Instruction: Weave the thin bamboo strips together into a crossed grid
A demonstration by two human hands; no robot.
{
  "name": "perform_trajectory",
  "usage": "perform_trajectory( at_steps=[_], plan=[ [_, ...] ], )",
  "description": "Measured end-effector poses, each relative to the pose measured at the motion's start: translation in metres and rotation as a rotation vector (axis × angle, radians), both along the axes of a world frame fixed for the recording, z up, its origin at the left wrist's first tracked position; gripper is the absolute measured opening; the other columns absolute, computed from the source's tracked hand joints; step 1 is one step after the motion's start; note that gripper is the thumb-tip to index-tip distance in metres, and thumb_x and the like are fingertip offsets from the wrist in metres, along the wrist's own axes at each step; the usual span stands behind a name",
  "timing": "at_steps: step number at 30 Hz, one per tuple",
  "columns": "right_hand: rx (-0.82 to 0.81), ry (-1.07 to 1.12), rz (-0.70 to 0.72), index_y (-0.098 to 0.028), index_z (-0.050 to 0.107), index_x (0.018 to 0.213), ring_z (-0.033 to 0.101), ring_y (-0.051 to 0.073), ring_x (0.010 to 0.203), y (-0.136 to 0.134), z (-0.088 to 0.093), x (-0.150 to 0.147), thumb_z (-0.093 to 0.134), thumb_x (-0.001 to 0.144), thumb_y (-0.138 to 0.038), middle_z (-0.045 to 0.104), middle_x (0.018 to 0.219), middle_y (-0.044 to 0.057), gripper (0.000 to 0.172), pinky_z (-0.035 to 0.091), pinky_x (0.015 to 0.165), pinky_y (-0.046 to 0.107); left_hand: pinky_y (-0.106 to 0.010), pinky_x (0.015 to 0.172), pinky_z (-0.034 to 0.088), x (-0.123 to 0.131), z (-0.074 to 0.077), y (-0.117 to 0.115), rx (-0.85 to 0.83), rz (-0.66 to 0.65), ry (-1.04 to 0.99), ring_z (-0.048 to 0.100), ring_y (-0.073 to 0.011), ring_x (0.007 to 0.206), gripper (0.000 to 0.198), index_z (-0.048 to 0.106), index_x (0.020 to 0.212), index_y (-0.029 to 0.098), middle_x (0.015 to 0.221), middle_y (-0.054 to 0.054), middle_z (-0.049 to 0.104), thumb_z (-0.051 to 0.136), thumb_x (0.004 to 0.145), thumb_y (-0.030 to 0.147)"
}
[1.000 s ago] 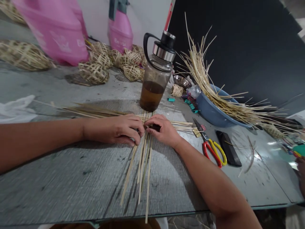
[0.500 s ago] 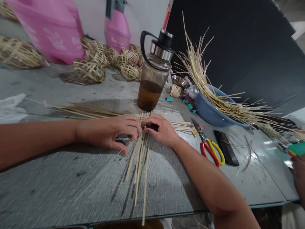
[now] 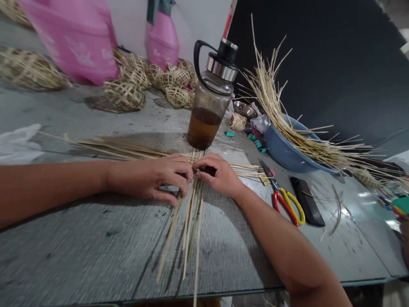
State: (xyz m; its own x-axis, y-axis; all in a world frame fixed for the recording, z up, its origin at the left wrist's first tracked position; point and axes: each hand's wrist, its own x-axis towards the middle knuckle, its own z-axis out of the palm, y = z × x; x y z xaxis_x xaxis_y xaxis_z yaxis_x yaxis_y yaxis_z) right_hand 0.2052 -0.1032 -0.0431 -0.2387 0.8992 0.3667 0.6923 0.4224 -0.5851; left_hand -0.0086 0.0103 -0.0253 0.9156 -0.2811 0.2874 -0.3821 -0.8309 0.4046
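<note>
Bamboo strips cross at the middle of the grey table, some running toward me and others to both sides. My left hand is closed, palm down, left of the crossing. Between its thumb and index finger a bamboo strip slants down toward the table's front edge. On the crossing's other side my right hand pinches the strips with thumb and index finger. Both hands' fingertips nearly meet, so most of the weave there is hidden.
A bottle with brown liquid stands just behind the crossing. Right of my hands lie scissors, a black phone-like object and a blue basin heaped with strips. Woven balls and pink containers stand at the back left.
My left thumb has moved slightly right and in against a strip. That strip's near end has swung left, apart from the others. My right hand keeps its pinch; the view has shifted slightly.
</note>
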Motion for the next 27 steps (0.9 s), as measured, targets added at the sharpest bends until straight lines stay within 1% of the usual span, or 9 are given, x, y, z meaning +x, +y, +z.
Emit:
perform_trajectory(
  at_steps=[4,9,13,16,19,22,27],
  plan=[
    [-0.005,0.024,0.010,-0.021,0.071,0.097,0.062,0.018,0.099,0.0001,0.0011,0.0002,0.072,0.089,-0.024,0.070,0.098,0.003,0.009,0.044,0.094,0.034,-0.029,0.096,0.036,-0.0010,0.0014,-0.0022,-0.024,-0.002,-0.020,0.053,-0.0183,0.100,0.003,0.066,0.091,0.023,0.101,-0.003,0.059,0.069,0.092,0.023],
    [0.004,0.073,0.000,-0.020,0.072,0.096,0.062,0.018,0.097,0.0000,0.0009,-0.0004,0.070,0.090,-0.024,0.070,0.097,0.004,0.008,0.045,0.092,0.034,-0.026,0.088,0.042,-0.0039,-0.0006,-0.0022,-0.092,0.019,-0.062,0.056,-0.0158,0.095,0.009,0.063,0.089,0.022,0.101,-0.004,0.061,0.061,0.094,0.015],
    [-0.013,0.120,-0.034,-0.021,0.073,0.095,0.062,0.017,0.093,-0.0003,0.0010,-0.0008,0.067,0.091,-0.024,0.070,0.094,0.003,0.007,0.047,0.088,0.032,-0.026,0.090,0.043,-0.0040,-0.0039,-0.0012,-0.070,0.051,-0.105,0.057,-0.0155,0.097,0.016,0.065,0.094,0.025,0.104,-0.003,0.062,0.054,0.097,0.014],
    [-0.027,0.143,-0.061,-0.022,0.073,0.094,0.062,0.017,0.093,-0.0008,0.0016,-0.0009,0.066,0.091,-0.025,0.070,0.094,0.003,0.008,0.048,0.087,0.031,-0.028,0.088,0.044,-0.0026,-0.0032,-0.0027,-0.047,0.070,-0.108,0.057,-0.0158,0.095,0.019,0.063,0.089,0.024,0.103,-0.003,0.063,0.050,0.098,0.014],
    [-0.040,0.170,-0.096,-0.022,0.074,0.094,0.063,0.017,0.093,-0.0014,0.0013,-0.0005,0.066,0.091,-0.025,0.070,0.095,0.003,0.009,0.048,0.086,0.031,-0.030,0.092,0.044,-0.0011,-0.0003,-0.0051,-0.034,0.042,-0.083,0.058,-0.0169,0.097,0.019,0.060,0.085,0.024,0.104,-0.003,0.064,0.049,0.097,0.015],
    [-0.034,0.199,-0.114,-0.021,0.074,0.094,0.063,0.017,0.092,-0.0018,0.0006,-0.0003,0.066,0.090,-0.024,0.070,0.094,0.003,0.009,0.048,0.085,0.030,-0.031,0.094,0.043,-0.0005,0.0016,-0.0066,-0.028,0.011,-0.080,0.058,-0.0175,0.099,0.016,0.059,0.085,0.023,0.105,-0.003,0.065,0.050,0.097,0.015],
    [-0.012,0.228,-0.116,-0.020,0.074,0.093,0.062,0.017,0.089,-0.0028,0.0013,-0.0020,0.065,0.090,-0.024,0.069,0.091,0.003,0.010,0.048,0.081,0.029,-0.027,0.083,0.044,-0.0012,-0.0005,-0.0070,-0.021,0.055,-0.109,0.056,-0.0159,0.089,0.020,0.061,0.085,0.021,0.097,-0.004,0.062,0.048,0.099,0.016]
  ],
)
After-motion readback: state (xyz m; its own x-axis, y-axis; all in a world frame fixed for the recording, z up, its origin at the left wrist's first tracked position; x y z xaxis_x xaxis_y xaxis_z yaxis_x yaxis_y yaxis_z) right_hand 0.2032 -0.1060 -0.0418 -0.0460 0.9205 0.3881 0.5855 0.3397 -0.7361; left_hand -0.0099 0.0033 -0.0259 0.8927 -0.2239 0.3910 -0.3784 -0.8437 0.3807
